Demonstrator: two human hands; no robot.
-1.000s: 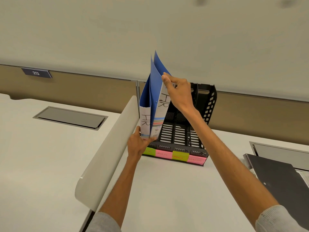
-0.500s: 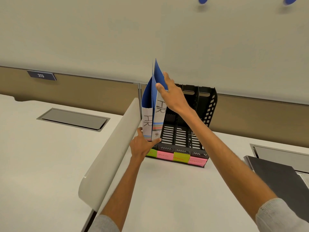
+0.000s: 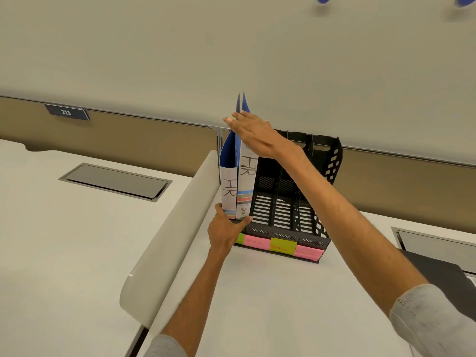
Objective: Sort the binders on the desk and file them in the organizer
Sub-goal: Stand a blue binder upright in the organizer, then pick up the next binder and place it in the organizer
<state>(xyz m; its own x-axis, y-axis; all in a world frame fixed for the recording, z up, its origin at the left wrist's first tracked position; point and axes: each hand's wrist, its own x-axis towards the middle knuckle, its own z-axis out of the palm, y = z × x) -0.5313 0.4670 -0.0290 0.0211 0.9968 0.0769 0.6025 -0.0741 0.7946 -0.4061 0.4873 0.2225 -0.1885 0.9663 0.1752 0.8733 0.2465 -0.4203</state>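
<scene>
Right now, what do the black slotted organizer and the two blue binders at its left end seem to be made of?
The black slotted organizer looks like moulded rigid plastic with a matte finish: uniform vent slots, thin dividers. The blue binders look like thin glossy plastic or coated card, I cannot tell which; their covers bow apart, and white paper spine labels read HR.

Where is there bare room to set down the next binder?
Bare desk lies before the organizer, between the white divider and the dark binder. The organizer's three right slots stand empty. Crowded: its left slot, where the left hand grips and the right hand presses the blue binders.
</scene>
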